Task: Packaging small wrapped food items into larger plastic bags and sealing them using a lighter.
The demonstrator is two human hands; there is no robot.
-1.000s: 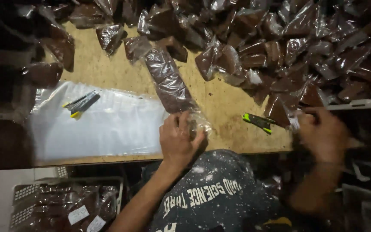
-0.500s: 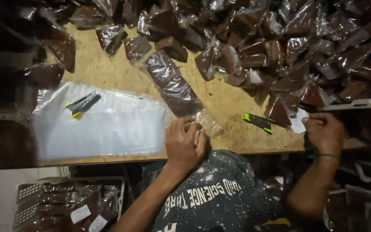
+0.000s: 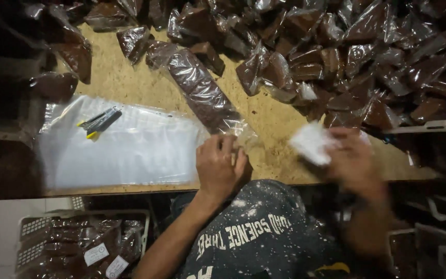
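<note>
Left hand (image 3: 219,166) is closed on the clear open end of a long, narrow clear plastic bag packed with dark brown granular filling (image 3: 202,93), pinching it flat against the pale wooden worktop (image 3: 130,85) near its front edge; the bag runs diagonally away from the hand toward the far pile. The hold looks the same as half a second ago. Right hand (image 3: 354,160), motion-blurred, holds a small white paper slip (image 3: 311,143) in its fingers. Earlier that hand sat farther right, near the worktop's corner, with the slip just showing; now it has swung inward toward the bag end, slip leading, and covers the spot where a small green-and-black tool lay. Slip and bag end are near but apart. To the left, a flat stack of empty clear plastic bags (image 3: 125,150) with a grey-and-yellow utility knife (image 3: 99,122) resting on it, unchanged. A heap of filled brown packets (image 3: 347,57) crowds the far and right side. Below the worktop, a white plastic crate (image 3: 32,227) holds labelled filled packets.
</note>
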